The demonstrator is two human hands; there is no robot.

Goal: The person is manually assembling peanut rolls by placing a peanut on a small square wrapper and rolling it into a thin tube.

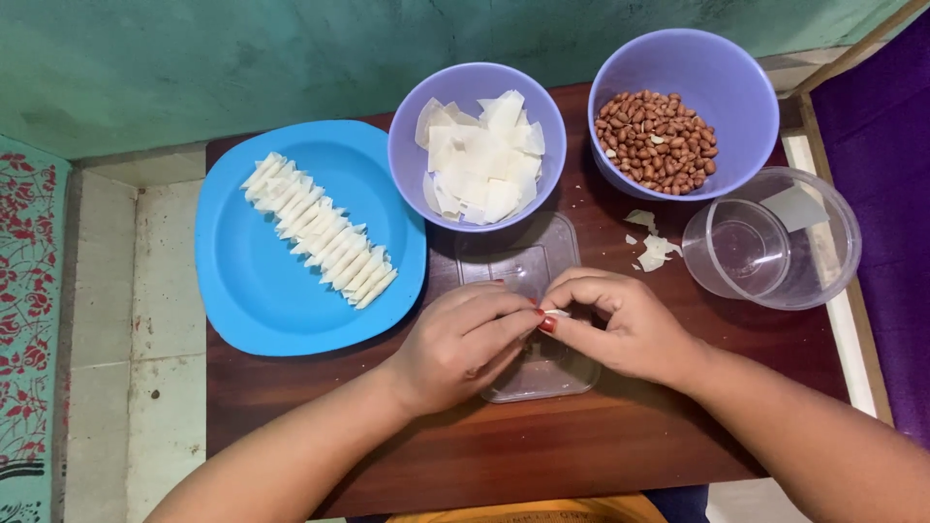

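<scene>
My left hand point(463, 341) and my right hand point(620, 324) meet over a clear rectangular plastic lid point(528, 257) on the small wooden table point(542, 446). Both pinch one small white dough piece point(556, 313) between their fingertips; most of it is hidden by the fingers. Beyond the hands stands a lilac bowl of flat white dough pieces point(481, 165). To its right a second lilac bowl holds peanuts point(659, 140). On the left a blue plate point(252, 281) carries a diagonal row of folded white dough rolls point(320, 230).
A clear round plastic container point(775, 242) with a smaller clear cup inside sits at the right table edge. A few white dough scraps point(654, 250) lie beside it. A green wall is behind, tiled floor to the left, purple cloth to the right.
</scene>
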